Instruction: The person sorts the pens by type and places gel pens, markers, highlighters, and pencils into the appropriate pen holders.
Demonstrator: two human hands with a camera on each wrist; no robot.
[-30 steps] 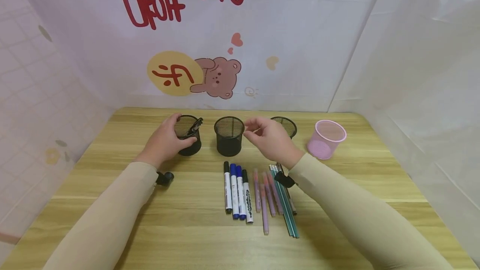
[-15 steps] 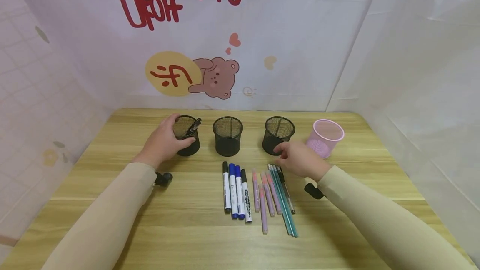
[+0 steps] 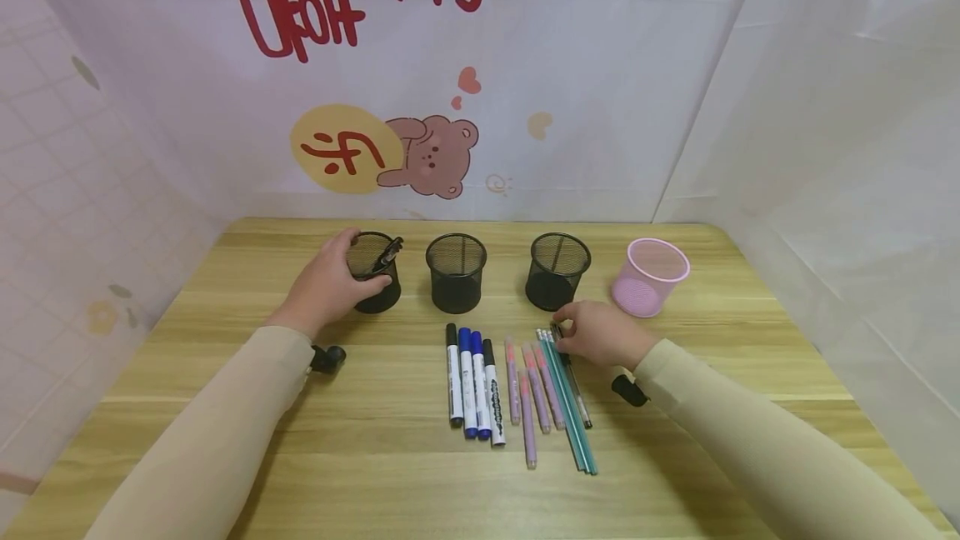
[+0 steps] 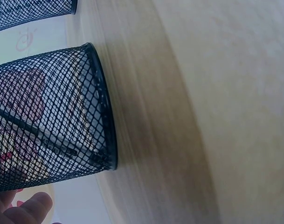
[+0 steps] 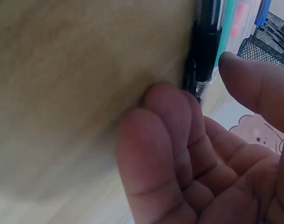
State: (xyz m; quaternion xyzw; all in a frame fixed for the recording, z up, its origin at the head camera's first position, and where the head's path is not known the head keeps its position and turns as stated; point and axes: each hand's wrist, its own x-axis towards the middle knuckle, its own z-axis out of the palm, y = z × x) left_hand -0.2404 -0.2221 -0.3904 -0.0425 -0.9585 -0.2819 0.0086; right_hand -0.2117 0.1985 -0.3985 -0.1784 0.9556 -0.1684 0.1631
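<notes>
Fingertips of the right hand (image 3: 600, 333) touch the black pen (image 3: 572, 377) on the table.

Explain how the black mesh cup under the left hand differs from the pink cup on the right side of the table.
The black mesh cup stands upright, holds a dark pen, and the left hand grips it. The pink cup leans toward the camera, looks empty, and no hand touches it. Both are round pen cups in the same row on the wooden table.
</notes>
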